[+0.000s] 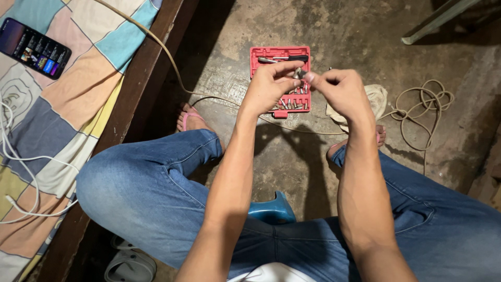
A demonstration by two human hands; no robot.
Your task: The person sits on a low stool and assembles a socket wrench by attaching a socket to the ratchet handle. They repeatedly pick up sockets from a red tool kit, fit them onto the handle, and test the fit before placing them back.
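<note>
My left hand and my right hand meet above a red tool case that lies open on the concrete floor. Between the fingertips of both hands sits a small metal part, pinched from either side; its exact kind is too small to tell. The case holds a dark-handled driver along its top and several metal bits in its lower rows. My forearms reach forward over my knees in blue jeans.
A bed with a patchwork cover and a wooden frame stands at left, with a lit phone and white cables on it. A cord runs across the floor. A coiled rope and pale cloth lie at right.
</note>
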